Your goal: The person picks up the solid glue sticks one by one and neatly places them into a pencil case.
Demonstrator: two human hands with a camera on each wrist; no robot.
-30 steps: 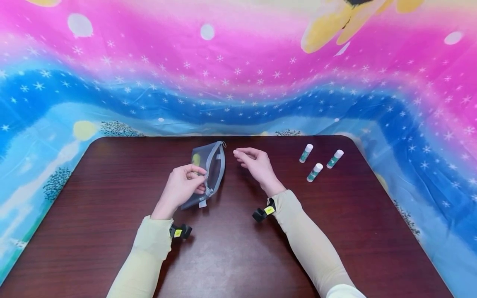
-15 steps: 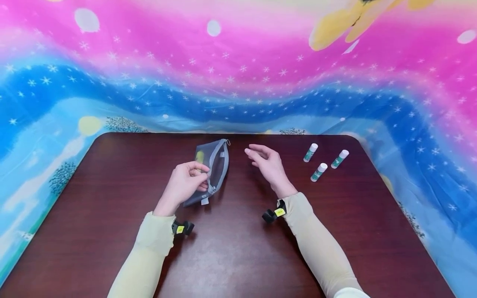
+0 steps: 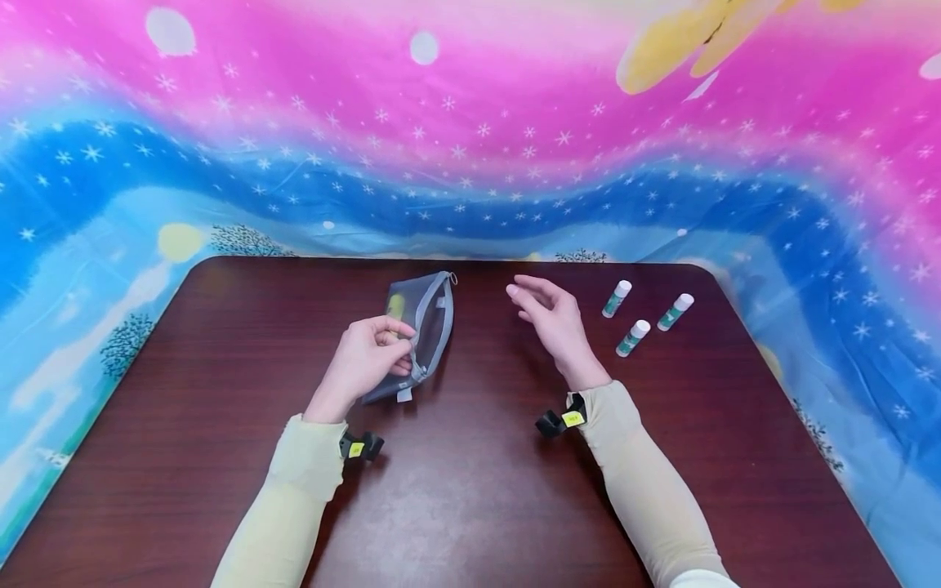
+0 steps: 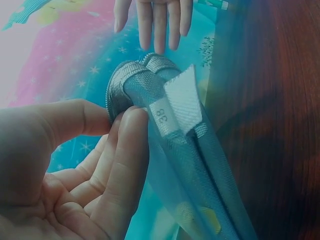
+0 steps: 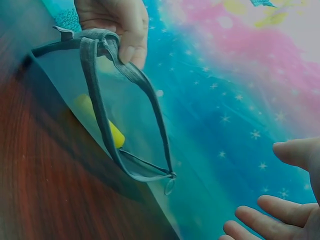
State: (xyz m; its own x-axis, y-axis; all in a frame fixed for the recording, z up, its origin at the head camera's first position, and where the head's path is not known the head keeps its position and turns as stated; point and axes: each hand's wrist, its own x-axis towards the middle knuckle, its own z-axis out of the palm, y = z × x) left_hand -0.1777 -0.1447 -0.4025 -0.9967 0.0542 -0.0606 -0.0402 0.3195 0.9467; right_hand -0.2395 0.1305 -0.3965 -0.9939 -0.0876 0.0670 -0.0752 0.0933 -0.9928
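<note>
A grey mesh zipper pouch [image 3: 435,327] stands on the table with its mouth unzipped. My left hand [image 3: 365,359] pinches its near rim between thumb and fingers, as the left wrist view shows with the zipper edge [image 4: 122,82] in the grip. Inside the pouch lies a small yellow object [image 5: 117,135], seen through the mesh; its kind does not show clearly. My right hand [image 3: 551,318] hovers between the pouch and three glue sticks, fingers loosely extended and holding nothing. The white-capped, green-labelled glue sticks [image 3: 632,338] stand upright at the right.
The dark reddish wooden table [image 3: 456,506] ends at a back edge against a colourful printed curtain [image 3: 470,147]. Black wrist mounts [image 3: 362,447] with yellow labels sit on both cuffs.
My right hand has moved right, away from the pouch and toward the glue sticks. The left hand keeps its pinch on the pouch rim. The head view has shifted slightly.
</note>
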